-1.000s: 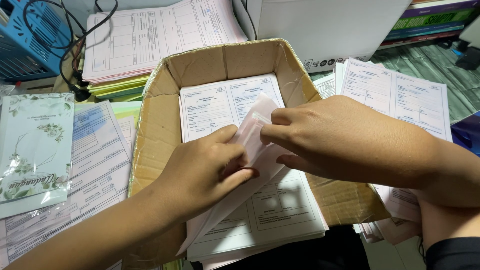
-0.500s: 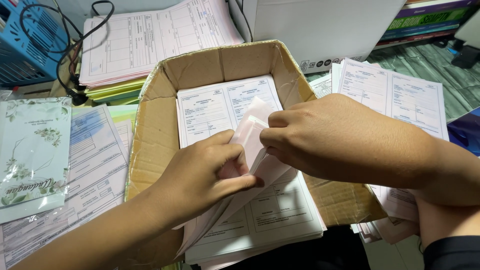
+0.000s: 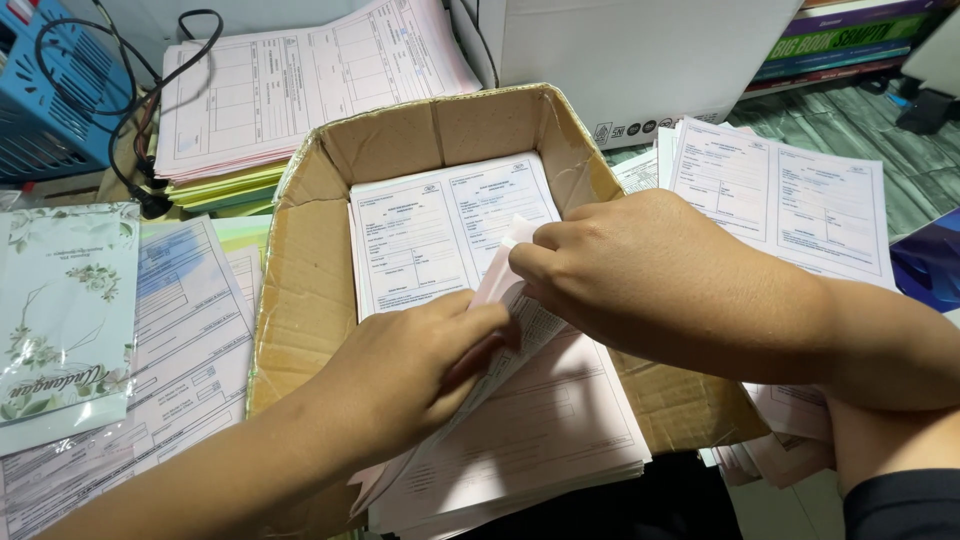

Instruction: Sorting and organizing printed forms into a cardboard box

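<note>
A shallow cardboard box (image 3: 300, 260) lies in front of me with a stack of printed forms (image 3: 440, 225) in it. Both my hands work on a thin bundle of pinkish form sheets (image 3: 500, 290) raised at an angle over the stack. My left hand (image 3: 420, 365) pinches the bundle's lower part between thumb and fingers. My right hand (image 3: 640, 270) grips its upper edge with the fingertips. More pale pink forms (image 3: 540, 430) lie under the bundle and stick out over the box's near edge.
Stacks of printed forms (image 3: 300, 80) lie behind the box, others at the right (image 3: 780, 190) and left (image 3: 180, 340). A floral card in a clear sleeve (image 3: 65, 310) rests far left. A blue basket (image 3: 50, 90) with black cables (image 3: 130, 120) stands back left, a white box (image 3: 640, 60) behind.
My left hand has slid lower along the bundle toward me. My right hand keeps its grip on the upper edge. The view has shifted slightly.
</note>
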